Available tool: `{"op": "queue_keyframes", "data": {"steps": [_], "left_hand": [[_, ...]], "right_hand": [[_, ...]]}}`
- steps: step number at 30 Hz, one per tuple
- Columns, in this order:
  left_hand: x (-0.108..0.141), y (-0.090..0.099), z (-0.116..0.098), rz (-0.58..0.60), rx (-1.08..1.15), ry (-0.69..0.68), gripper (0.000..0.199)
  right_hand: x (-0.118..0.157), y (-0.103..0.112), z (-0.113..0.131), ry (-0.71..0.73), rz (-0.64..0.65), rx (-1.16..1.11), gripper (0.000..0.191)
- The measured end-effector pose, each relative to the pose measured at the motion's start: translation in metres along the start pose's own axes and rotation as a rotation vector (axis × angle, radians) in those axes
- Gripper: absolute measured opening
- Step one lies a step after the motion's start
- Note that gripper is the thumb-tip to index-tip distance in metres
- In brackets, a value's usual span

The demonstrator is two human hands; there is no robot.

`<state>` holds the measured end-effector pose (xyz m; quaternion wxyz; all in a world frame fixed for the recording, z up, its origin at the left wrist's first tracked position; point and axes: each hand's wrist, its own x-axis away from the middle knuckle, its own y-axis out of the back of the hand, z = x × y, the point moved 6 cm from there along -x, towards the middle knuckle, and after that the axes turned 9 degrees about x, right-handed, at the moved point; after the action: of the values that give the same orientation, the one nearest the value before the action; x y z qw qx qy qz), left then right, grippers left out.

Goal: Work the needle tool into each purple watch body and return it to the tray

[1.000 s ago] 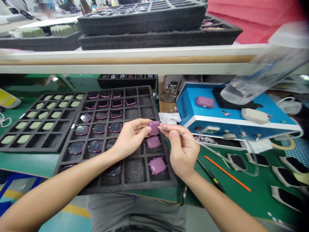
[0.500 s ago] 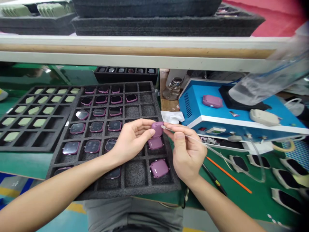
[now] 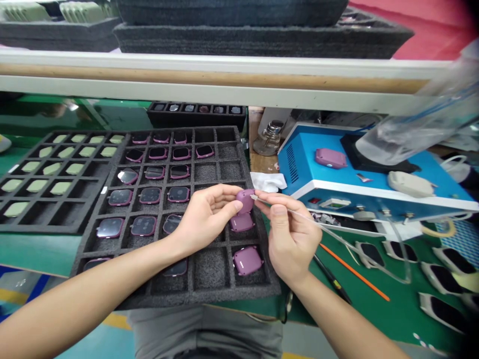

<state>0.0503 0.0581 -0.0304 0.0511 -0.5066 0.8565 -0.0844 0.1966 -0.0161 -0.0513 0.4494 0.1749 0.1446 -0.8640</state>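
My left hand (image 3: 202, 214) pinches a purple smartwatch case (image 3: 245, 202) between thumb and fingers, over the right side of a black foam tray (image 3: 210, 269). From the right, my right hand (image 3: 294, 242) grips a thin clear tube (image 3: 318, 222) between thumb and fingers. The tube's whitish tip (image 3: 254, 197) is at the upper right edge of the case; whether it touches cannot be made out. Just below, another purple case (image 3: 242, 222) lies in the tray, and one more (image 3: 248, 260) sits face down nearer me. Several dark-screened purple watches (image 3: 150, 195) fill other compartments.
Left is a tray of pale green cases (image 3: 37, 186). On the right, a blue machine (image 3: 318, 174) carries a purple case, a beige case and a clear cylinder. An orange stick (image 3: 355, 271), a black pen (image 3: 333, 280) and several beige watches lie on the green mat. A shelf (image 3: 224, 94) crosses above.
Both hands keep nearly the same pose, with the case and the tube tip held together. The view has shifted very slightly.
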Motion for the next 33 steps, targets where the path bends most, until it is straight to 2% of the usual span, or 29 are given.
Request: {"op": "queue_keyframes", "data": {"steps": [11,21,33], "left_hand": [[0.000,-0.001,-0.004,0.017,-0.025,-0.004,0.028],[-0.006,0.001,-0.009,-0.023,-0.123,-0.015,0.034],[-0.005,0.002,-0.011,-0.045,-0.130,-0.013,0.039]], "right_hand": [[-0.001,-0.001,0.000,0.022,0.014,-0.003,0.014],[-0.008,-0.004,-0.001,0.039,0.033,-0.025,0.017],[-0.009,-0.004,-0.001,0.052,0.032,-0.040,0.015]]}}
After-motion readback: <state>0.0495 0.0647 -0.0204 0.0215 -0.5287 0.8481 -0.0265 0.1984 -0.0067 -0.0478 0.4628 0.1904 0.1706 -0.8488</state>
